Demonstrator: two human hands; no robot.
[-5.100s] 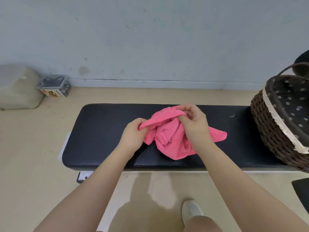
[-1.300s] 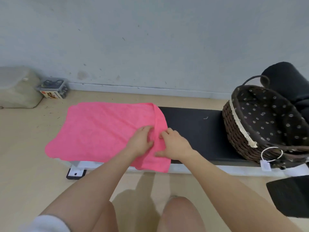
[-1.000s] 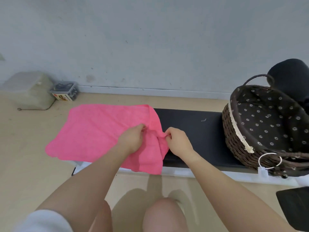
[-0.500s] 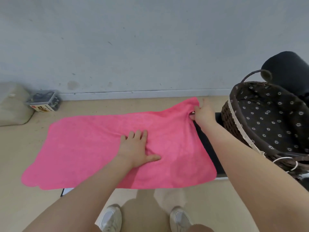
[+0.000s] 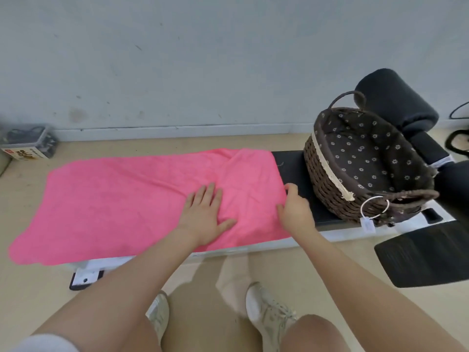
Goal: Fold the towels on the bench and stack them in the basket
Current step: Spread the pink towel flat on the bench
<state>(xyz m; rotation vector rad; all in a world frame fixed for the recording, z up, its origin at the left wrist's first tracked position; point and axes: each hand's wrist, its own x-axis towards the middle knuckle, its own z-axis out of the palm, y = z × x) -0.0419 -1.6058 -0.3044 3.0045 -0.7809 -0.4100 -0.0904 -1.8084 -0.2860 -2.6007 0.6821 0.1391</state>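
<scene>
- Bright pink terry towel [image 5: 127,199] lies spread flat, unfolded, on the black padded tabletop [image 5: 291,168].
- Left hand [image 5: 203,219] presses it, fingers straight; right hand [image 5: 294,212] pinches its right edge.
- Dark wicker basket with flowered lining [image 5: 327,179], right of that grip, holds no towels; folding and stacking remain.

left hand [image 5: 204,217]: flat, fingers straight | right hand [image 5: 294,212]: fingers curled, pinching

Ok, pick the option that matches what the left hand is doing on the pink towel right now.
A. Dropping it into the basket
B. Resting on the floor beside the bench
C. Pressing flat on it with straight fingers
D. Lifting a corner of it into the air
C: the left hand lies palm-down with fingers straight on the spread pink towel, while the right hand holds its right edge.
</scene>
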